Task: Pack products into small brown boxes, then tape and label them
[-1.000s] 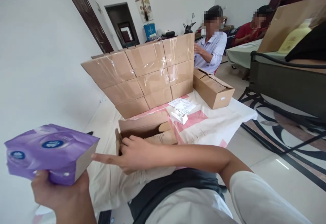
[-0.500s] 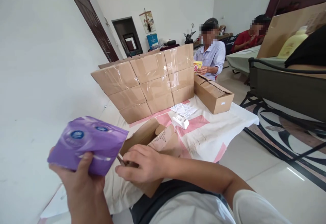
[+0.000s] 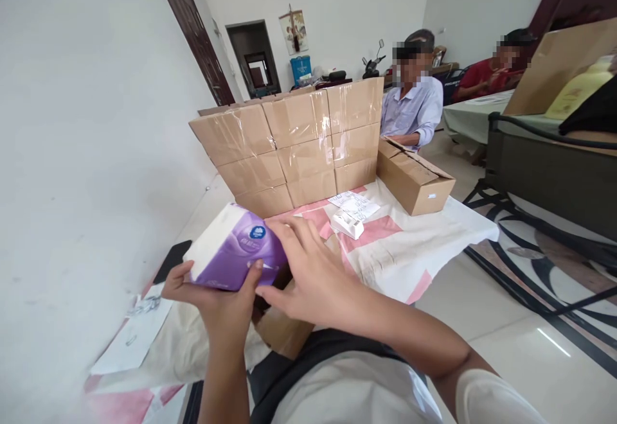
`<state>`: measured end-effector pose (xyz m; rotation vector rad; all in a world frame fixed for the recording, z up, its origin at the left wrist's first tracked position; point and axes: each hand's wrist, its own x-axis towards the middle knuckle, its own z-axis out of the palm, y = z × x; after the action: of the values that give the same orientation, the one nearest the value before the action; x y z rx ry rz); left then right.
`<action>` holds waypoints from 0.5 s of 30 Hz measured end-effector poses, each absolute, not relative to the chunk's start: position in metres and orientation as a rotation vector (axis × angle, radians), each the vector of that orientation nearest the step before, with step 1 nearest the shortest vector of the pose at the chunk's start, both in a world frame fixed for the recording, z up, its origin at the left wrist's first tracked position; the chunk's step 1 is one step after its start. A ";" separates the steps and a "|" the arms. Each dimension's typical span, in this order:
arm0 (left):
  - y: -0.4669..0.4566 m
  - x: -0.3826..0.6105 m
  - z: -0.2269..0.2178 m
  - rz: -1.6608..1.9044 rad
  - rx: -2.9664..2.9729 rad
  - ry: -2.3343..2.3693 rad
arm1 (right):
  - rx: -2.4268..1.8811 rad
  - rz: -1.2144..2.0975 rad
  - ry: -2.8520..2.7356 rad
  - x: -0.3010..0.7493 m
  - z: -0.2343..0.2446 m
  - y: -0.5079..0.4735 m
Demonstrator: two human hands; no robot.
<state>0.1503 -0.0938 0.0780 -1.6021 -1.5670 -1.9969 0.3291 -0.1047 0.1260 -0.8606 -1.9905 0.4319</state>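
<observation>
My left hand (image 3: 216, 299) grips a purple and white tissue pack (image 3: 236, 248) from below, with the thumb on its near face. My right hand (image 3: 308, 270) lies over the pack's right end, fingers stretched flat along it. Under both hands sits a small open cardboard box (image 3: 282, 331) at the near table edge, mostly hidden by my hands and the pack.
A wall of taped cardboard boxes (image 3: 294, 141) stands at the back of the cloth-covered table (image 3: 419, 244). An open carton (image 3: 414, 176), a tape dispenser (image 3: 346, 223) and a paper slip (image 3: 355, 204) lie to the right. Two seated people (image 3: 414, 106) work behind. A dark phone (image 3: 172, 260) lies left.
My left hand carried the tissue pack rightward and down over the small box. My right hand left the box flap and now rests on the pack.
</observation>
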 end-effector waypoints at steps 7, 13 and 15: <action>-0.099 0.157 0.061 -1.764 -2.083 -1.261 | -0.879 0.674 -1.911 0.325 0.136 -0.077; -0.113 0.140 0.054 -1.621 -2.236 -1.350 | -0.769 0.751 -1.949 0.348 0.148 -0.059; -0.118 0.129 0.054 -1.498 -2.247 -1.444 | -0.781 0.773 -2.018 0.357 0.155 -0.056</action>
<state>0.1290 -0.1183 0.0543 -2.2468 -1.4442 -1.4978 0.3571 -0.0556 0.1554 -0.7812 -2.0178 0.7731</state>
